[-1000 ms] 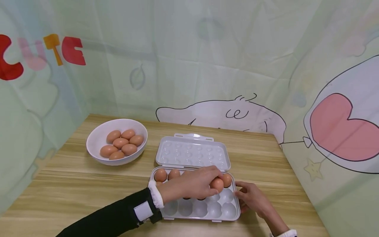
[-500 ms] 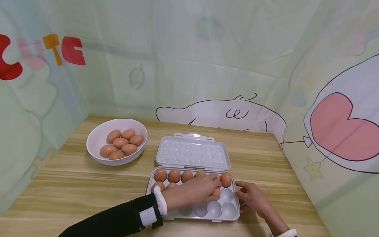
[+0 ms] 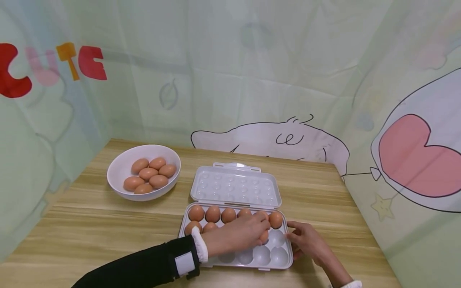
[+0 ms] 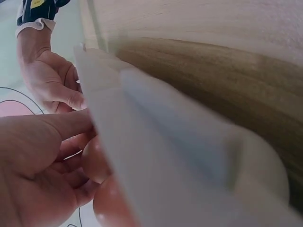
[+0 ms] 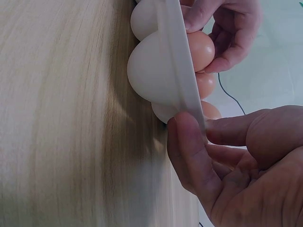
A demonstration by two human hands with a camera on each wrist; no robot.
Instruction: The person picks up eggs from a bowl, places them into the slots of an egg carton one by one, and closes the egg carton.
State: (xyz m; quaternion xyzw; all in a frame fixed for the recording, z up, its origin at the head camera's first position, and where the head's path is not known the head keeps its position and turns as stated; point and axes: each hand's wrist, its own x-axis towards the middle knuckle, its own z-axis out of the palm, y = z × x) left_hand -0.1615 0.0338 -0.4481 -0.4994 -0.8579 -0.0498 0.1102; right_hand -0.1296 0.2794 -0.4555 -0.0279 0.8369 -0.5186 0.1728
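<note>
My left hand [image 3: 239,236] reaches across the white plastic egg tray [image 3: 279,256] and grips a brown egg [image 3: 264,237] at the fifth cup of the middle row. In the right wrist view its thumb and fingers lie on either side of that egg [image 5: 202,49], which sits low in the tray. With thumb and fingers, my right hand [image 3: 310,242] pinches the tray's right edge; the right wrist view has this hand [image 5: 241,161] on the rim. Brown eggs [image 3: 213,214] line the back row. My left hand and forearm hide part of the middle and front rows.
The tray's hinged lid [image 3: 235,188] lies open behind it. A white bowl [image 3: 117,176] with several brown eggs [image 3: 147,174] stands at the left on the wooden table [image 3: 309,192]. Printed fabric [image 3: 270,80] hangs behind and at both sides.
My left hand has lowered the egg from above the tray into a middle-row cup and still holds it. My right hand stays at the tray's right edge.
</note>
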